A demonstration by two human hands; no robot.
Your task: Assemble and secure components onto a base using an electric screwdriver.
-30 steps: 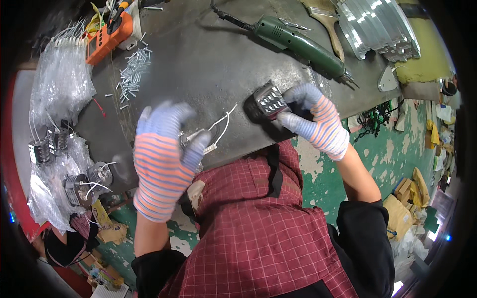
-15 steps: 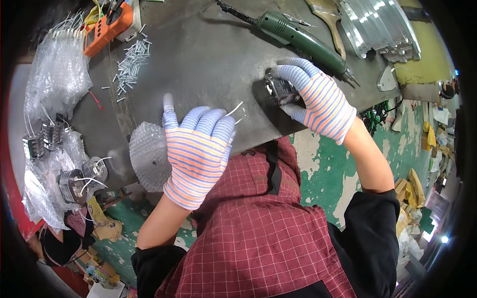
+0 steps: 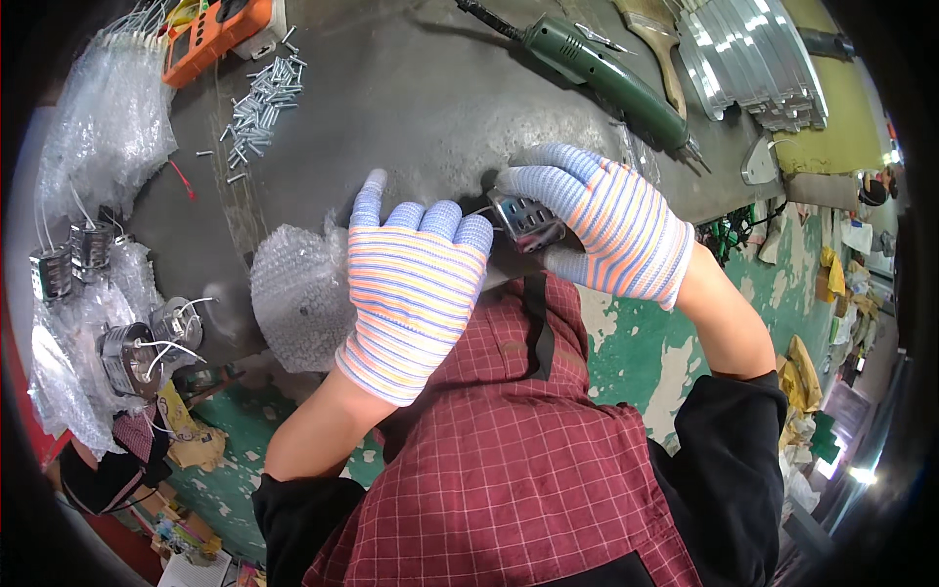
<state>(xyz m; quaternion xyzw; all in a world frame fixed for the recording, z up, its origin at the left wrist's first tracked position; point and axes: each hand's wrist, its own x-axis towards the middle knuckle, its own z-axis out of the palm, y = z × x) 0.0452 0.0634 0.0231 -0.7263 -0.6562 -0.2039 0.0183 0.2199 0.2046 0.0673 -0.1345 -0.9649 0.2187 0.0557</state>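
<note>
My right hand (image 3: 611, 210), in a striped knit glove, grips a small black slotted metal housing (image 3: 526, 221) between fingers and thumb, close to the table's front edge. Beside it, my left hand (image 3: 416, 274) wears a matching glove. Its index finger points forward and the other fingers curl down; what they close on is hidden beneath the hand. A short white wire (image 3: 479, 209) shows between the left fingertips and the housing. Bubble wrap (image 3: 293, 293) lies against the left hand's outer side.
Loose screws (image 3: 262, 108) lie at the far left, near an orange meter (image 3: 210, 41). A green electric screwdriver (image 3: 606, 78), a brush (image 3: 657, 44) and stacked metal strips (image 3: 753, 59) occupy the far right. Wired black parts (image 3: 127, 357) and plastic-wrapped bundles (image 3: 103, 147) are at left.
My right hand has brought the black housing left and toward me, turning it. My left hand has shifted right, so the two hands are now nearly together.
</note>
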